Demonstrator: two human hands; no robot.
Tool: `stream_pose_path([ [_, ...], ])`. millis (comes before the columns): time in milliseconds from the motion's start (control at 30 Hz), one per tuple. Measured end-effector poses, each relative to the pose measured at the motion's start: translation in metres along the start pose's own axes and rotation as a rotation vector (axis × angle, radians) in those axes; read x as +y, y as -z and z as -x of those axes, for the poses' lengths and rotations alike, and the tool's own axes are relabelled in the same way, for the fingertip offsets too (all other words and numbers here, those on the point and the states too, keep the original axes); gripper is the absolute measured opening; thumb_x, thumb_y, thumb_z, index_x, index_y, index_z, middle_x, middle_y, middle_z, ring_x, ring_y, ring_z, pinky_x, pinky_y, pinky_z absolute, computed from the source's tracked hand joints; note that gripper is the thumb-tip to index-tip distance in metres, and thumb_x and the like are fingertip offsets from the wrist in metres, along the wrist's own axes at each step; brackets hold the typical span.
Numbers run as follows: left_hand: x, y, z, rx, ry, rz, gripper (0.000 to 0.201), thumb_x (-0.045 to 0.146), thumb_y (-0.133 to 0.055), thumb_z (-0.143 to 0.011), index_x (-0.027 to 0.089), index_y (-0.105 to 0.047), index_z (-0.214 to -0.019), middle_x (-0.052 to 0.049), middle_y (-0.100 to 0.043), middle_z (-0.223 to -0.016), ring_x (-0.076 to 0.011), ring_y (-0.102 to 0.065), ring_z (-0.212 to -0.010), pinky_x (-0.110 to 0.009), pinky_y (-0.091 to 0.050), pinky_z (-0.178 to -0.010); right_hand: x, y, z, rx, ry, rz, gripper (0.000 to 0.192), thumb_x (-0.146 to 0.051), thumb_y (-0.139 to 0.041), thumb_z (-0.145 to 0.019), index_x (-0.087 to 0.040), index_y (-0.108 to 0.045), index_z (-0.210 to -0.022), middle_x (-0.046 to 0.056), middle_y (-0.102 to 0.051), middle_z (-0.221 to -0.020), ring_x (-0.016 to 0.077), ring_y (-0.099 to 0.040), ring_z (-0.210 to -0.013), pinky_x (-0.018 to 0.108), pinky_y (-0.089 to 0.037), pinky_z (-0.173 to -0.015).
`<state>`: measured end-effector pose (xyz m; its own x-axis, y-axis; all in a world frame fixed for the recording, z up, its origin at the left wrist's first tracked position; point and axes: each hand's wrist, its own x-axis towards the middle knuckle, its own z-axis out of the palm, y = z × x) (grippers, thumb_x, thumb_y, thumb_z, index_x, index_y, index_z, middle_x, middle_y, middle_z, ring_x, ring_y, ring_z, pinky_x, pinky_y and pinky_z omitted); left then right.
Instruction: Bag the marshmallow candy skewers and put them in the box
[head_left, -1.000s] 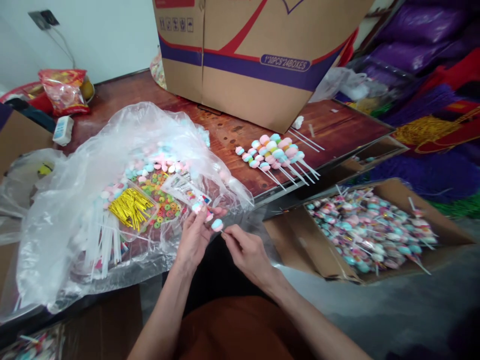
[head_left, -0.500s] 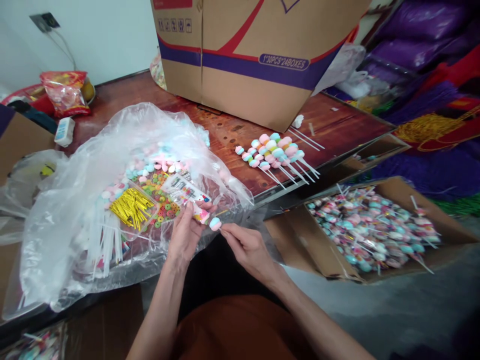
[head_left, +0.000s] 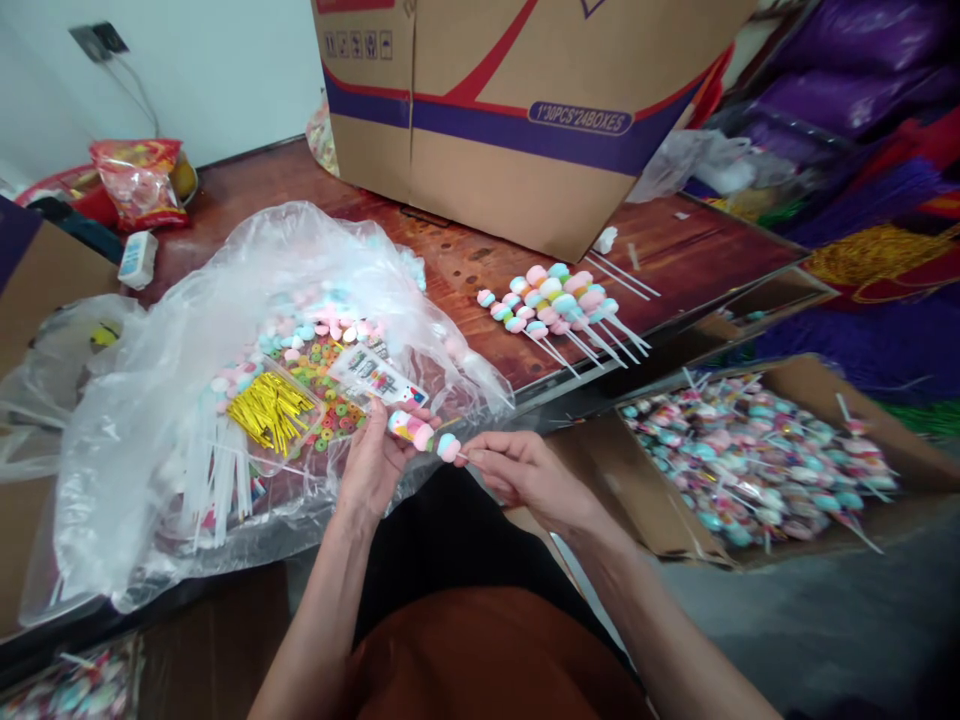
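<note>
My left hand [head_left: 382, 455] is closed around the far end of a marshmallow skewer [head_left: 424, 437], with pink, white, blue and yellow pieces showing. My right hand [head_left: 510, 465] pinches the white stick at the skewer's near end. Part of the skewer is hidden by my left fingers, and I cannot tell whether a clear wrapper covers that end. Just beyond my left hand, printed clear bags [head_left: 375, 375] lie over ring-shaped candies [head_left: 334, 420]. Left of them is a clear tray of gold twist ties [head_left: 271, 410]. Loose marshmallows [head_left: 330, 320] lie behind.
Plastic sheeting [head_left: 135, 490] spreads under the supplies, with white sticks [head_left: 229, 480] on it. Finished-looking skewers [head_left: 555, 300] lie at the table's right, before a large carton [head_left: 487, 150]. An open box of wrapped skewers [head_left: 757, 460] stands lower right.
My right hand has moved slightly right with the stick, away from my left hand. More marshmallow pieces now show between the hands. The view has shifted a little.
</note>
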<state>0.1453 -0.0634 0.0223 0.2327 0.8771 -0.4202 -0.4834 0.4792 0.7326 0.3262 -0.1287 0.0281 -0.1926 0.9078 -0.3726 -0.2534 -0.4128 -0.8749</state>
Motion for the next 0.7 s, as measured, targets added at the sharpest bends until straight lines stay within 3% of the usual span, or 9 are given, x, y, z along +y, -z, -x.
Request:
stream_pose_path([
  [200,0.005,-0.002,0.000,0.050,0.054,-0.061,0.048,0.056,-0.055,-0.093,0.009,-0.068,-0.091,-0.015,-0.077,-0.085,-0.0255,-0.076,-0.080,-0.034,-0.062,-0.069,-0.008,0.007,0.004,-0.007,0.089,0.166,0.036,-0.048,-0.066,-0.083,-0.012,-0.071,-0.087,-0.007,-0.036,-0.054,0.0058,-0.025,-0.047,0.022,-0.016,-0.044],
  [367,0.008,-0.004,0.000,0.069,0.080,-0.106,0.052,0.059,-0.055,-0.091,0.009,-0.067,-0.088,-0.015,-0.076,-0.080,-0.0244,-0.075,-0.073,-0.031,-0.061,-0.063,-0.016,0.004,0.009,0.011,0.208,0.368,0.030,-0.039,-0.059,-0.090,-0.014,-0.074,-0.087,-0.003,-0.051,-0.060,0.0091,-0.040,-0.055,0.022,-0.031,-0.051],
  [500,0.005,-0.004,0.000,0.061,0.041,-0.120,0.056,0.064,-0.056,-0.088,0.010,-0.069,-0.085,-0.015,-0.076,-0.079,-0.0248,-0.075,-0.073,-0.032,-0.061,-0.063,-0.011,-0.001,0.009,0.092,0.322,0.586,0.028,-0.033,-0.053,-0.095,-0.018,-0.076,-0.095,0.002,-0.072,-0.083,0.0154,-0.060,-0.074,0.025,-0.046,-0.070],
  [700,-0.005,-0.003,0.005,0.043,-0.047,-0.125,0.058,0.069,-0.057,-0.084,0.013,-0.070,-0.085,-0.016,-0.077,-0.085,-0.0308,-0.075,-0.087,-0.040,-0.060,-0.075,0.004,-0.008,0.005,0.137,0.375,0.670,0.028,-0.031,-0.051,-0.098,-0.020,-0.076,-0.102,0.001,-0.074,-0.085,0.0158,-0.065,-0.076,0.023,-0.048,-0.070],
])
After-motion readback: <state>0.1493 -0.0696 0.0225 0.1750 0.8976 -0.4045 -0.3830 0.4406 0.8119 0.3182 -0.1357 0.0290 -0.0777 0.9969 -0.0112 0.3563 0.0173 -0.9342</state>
